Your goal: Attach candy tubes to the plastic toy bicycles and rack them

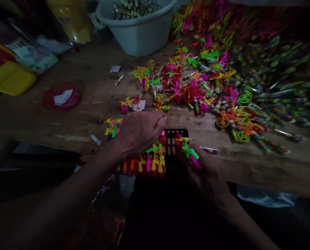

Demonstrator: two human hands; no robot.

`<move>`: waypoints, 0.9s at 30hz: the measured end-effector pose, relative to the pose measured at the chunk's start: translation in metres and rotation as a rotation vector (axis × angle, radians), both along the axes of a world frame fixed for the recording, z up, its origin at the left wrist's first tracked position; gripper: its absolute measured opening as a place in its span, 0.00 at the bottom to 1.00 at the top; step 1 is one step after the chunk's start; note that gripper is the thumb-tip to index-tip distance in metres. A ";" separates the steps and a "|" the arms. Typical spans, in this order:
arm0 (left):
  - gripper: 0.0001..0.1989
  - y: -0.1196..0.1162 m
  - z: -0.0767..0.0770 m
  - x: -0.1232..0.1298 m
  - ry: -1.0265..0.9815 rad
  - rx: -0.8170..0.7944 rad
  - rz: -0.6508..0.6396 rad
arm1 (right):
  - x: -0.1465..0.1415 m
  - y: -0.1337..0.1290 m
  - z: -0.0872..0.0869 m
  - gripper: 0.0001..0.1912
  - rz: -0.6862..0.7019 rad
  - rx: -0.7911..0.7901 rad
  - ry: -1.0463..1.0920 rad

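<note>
A black plastic rack (pixel 185 133) with a grid of slots lies at the table's front edge. Its left part is filled with colourful plastic toy pieces (pixel 148 165) in rows. My left hand (pixel 141 128) is closed over the rack, its fingers bent down beside a pinkish-red piece; the fingertips are hidden, so I cannot tell what is in them. At the rack's right side, my right hand (pixel 205 161) is closed on a small plastic toy (pixel 190 151) with green, pink and yellow parts. The dark picture blurs this hand's fingers.
Heaped toy bicycles (pixel 194 86) and a pile of patterned candy tubes (pixel 280 80) cover the right side. A pale tub (pixel 139 36) of tubes stands behind. Leftward are a red basket (pixel 71 100) with paper, a yellow tray (pixel 13 78) and a yellow container (pixel 71 21).
</note>
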State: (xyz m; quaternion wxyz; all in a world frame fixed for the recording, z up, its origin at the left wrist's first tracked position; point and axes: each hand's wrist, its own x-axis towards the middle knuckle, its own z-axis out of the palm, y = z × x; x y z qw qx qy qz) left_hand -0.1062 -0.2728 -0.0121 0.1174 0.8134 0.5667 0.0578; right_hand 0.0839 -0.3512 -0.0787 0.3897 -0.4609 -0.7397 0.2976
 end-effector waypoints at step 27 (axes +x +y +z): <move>0.21 -0.040 0.026 0.008 0.000 0.001 -0.473 | -0.021 0.000 -0.035 0.20 0.192 0.206 0.072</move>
